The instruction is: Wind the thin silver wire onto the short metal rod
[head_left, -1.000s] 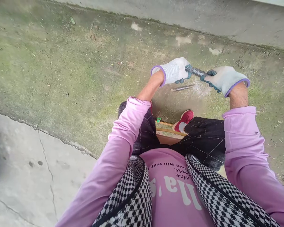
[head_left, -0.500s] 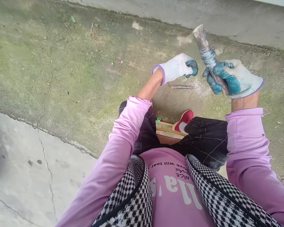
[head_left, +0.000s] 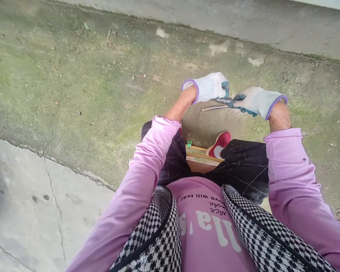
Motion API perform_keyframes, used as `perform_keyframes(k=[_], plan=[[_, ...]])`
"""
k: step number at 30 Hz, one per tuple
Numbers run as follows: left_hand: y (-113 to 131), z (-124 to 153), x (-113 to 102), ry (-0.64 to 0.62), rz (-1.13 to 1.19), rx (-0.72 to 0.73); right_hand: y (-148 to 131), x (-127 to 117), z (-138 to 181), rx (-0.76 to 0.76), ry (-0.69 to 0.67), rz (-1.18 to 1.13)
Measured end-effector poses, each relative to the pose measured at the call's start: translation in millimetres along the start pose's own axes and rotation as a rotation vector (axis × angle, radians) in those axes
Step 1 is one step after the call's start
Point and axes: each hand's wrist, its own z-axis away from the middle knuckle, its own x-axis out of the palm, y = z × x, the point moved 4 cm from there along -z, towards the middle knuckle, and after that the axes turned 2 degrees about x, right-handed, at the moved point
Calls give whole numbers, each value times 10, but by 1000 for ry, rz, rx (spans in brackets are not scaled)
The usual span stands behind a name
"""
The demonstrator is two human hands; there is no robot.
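My right hand (head_left: 255, 101), in a white glove with a blue-green coated palm, is closed around a wire-wrapped stick (head_left: 226, 101). The stick is held low and points left; silvery wire is coiled on its visible part, and its left end passes behind my left glove. My left hand (head_left: 215, 87), gloved the same way, is over that end with its fingers curled closed. What they hold, if anything, is hidden. Just below the stick shows a thinner rod (head_left: 214, 108), its right end covered by my right hand; I cannot tell whether that hand touches it.
Mossy, dirty concrete ground (head_left: 107, 90) spreads around the hands, with a raised concrete ledge (head_left: 215, 15) beyond. Between my legs are a red shoe (head_left: 221, 142), yellowish bars (head_left: 204, 156) and a small green object (head_left: 189, 143). Paler cracked paving (head_left: 25, 196) lies at lower left.
My right hand has come down and left, turning the wire-wrapped stick from raised to low and left-pointing. My left hand has shifted slightly left. The thinner rod appears at a slightly different angle.
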Motion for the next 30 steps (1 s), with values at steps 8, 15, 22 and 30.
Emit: perform_keyframes(k=[8, 15, 22, 30], plan=[[17, -25, 2, 39, -53, 32, -103, -123, 169, 129, 54, 122], [-120, -35, -30, 148, -239, -44, -82, 28, 117, 78, -42, -117], [-1, -19, 43, 74, 148, -49, -11, -86, -19, 133, 79, 32], [-151, -8, 20, 208, 353, -225, 32, -221, -50, 99, 210, 103]])
